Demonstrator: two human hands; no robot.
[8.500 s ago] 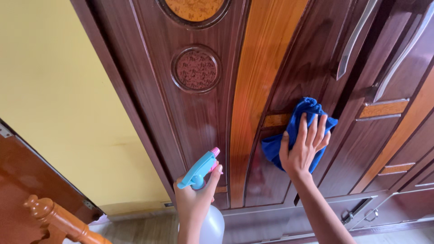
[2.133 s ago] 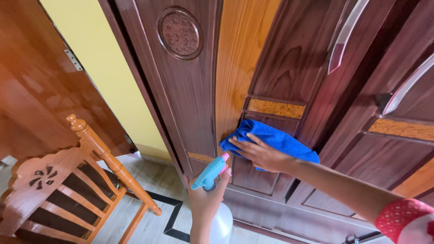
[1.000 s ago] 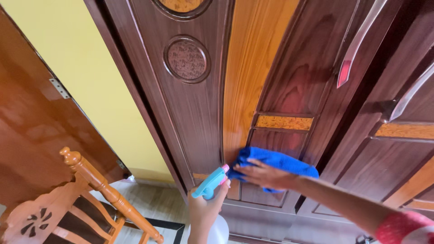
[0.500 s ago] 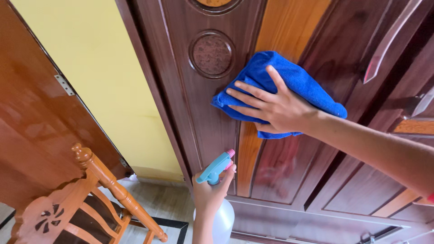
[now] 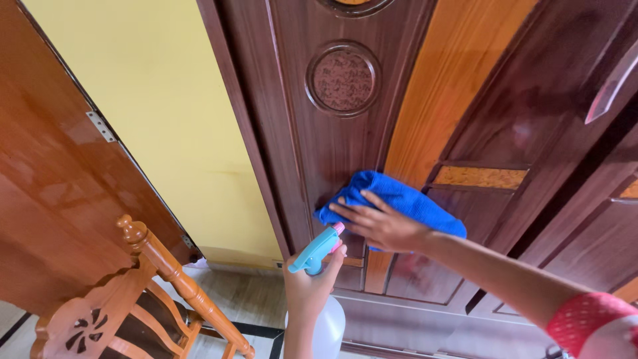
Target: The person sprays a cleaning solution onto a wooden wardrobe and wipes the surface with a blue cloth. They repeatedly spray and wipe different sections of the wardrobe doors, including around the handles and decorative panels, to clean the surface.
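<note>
Two hands busy: the right hand [image 5: 382, 223] lies flat, fingers spread, pressing the blue cloth [image 5: 399, 199] against the dark wooden door [image 5: 332, 146] just below the round carved medallion [image 5: 343, 80], an open palm that spreads pressure over the panel. Left hand [image 5: 309, 286] has its grip closed round the neck of the spray bottle [image 5: 318, 249], nozzle aimed left and away from the cloth, bottle held low so it's clear of the wiping arm. Wooden chair [image 5: 133, 292] stands lower left by the yellow wall [image 5: 166, 119].
</note>
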